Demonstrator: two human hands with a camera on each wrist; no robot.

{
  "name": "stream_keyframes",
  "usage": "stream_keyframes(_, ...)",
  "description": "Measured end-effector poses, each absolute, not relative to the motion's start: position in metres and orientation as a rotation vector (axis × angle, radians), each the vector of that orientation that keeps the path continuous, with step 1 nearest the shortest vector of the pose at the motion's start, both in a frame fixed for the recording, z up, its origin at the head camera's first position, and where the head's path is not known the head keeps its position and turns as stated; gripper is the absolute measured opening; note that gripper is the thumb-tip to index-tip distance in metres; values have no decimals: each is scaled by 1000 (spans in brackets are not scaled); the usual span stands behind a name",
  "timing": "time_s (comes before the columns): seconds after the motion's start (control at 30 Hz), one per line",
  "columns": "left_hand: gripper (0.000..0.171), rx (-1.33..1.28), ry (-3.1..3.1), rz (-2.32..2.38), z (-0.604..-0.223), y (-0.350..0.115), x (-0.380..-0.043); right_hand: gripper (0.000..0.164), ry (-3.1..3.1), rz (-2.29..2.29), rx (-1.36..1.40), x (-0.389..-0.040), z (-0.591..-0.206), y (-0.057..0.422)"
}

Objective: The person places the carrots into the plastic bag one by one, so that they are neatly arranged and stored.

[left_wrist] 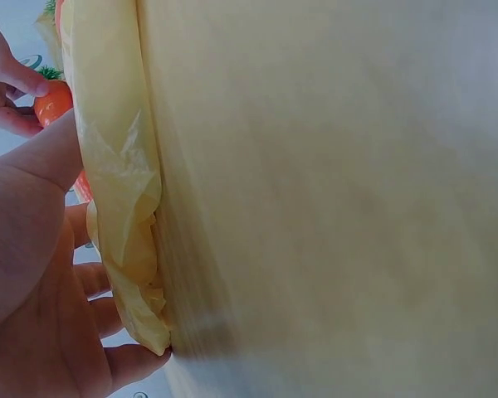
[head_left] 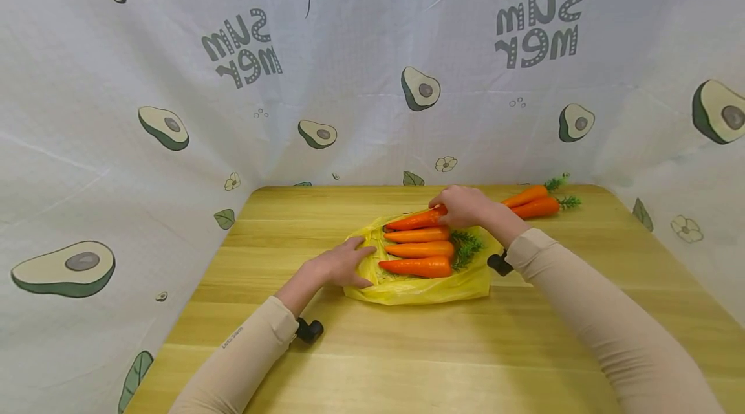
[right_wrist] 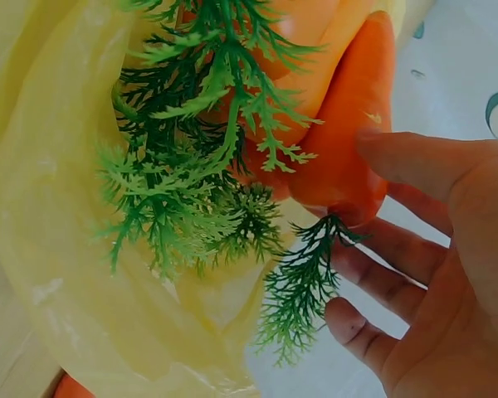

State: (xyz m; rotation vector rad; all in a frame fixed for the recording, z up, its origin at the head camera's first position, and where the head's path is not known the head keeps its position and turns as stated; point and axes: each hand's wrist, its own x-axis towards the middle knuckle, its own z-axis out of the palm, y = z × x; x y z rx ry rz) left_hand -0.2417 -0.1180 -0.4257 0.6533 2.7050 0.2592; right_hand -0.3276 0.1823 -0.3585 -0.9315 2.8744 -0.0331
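Well, in the head view a yellow bag (head_left: pixel 431 295) lies spread on the desk (head_left: pixel 349 356), with four carrots side by side within its edges. The right grip (head_left: pixel 462 207) grasps the thick end of the farthest carrot (head_left: pixel 413 220); the three nearer carrots (head_left: pixel 420 250) lie just beside it, tips toward the left grip (head_left: pixel 337 265). That one is released: its fingers are spread and touch the bag's left edge. Two loose carrots (head_left: pixel 532 208) rest on the desk beyond the right forearm. With so light a contact on the left, the thin film could slide or crumple if the right side tugs at it.

The left wrist view shows fingers reaching behind a loose fold of the bag, one fingertip meeting its lower end. Because the fold isn't pinched, it may sag inward and block the opening.

In the right wrist view, the thumb presses the held carrot near its crown, other fingers behind it. The skin looks glossy, so it could twist or slip, its tip swinging into its neighbours and setting them rolling. The leafy tops (right_wrist: pixel 178 182), crowded against the film, could also catch and drag it.
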Motion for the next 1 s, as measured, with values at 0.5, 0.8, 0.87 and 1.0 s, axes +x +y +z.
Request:
stream_keyframes(0.5,81,666,2714,263,-425,-117,-240,36,2885,-127,-940,-322,-353,185)
stream_keyframes(0.8,80,672,2714,251,-424,-116,-239,35,2924,-204,-894,-321,-344,204)
stream_keyframes(0.87,80,670,2714,251,-424,-116,-238,36,2929,-233,-874,-320,-342,211)
stream_keyframes(1.0,80,664,2721,260,-425,-116,-238,38,2941,-285,-866,-318,-339,224)
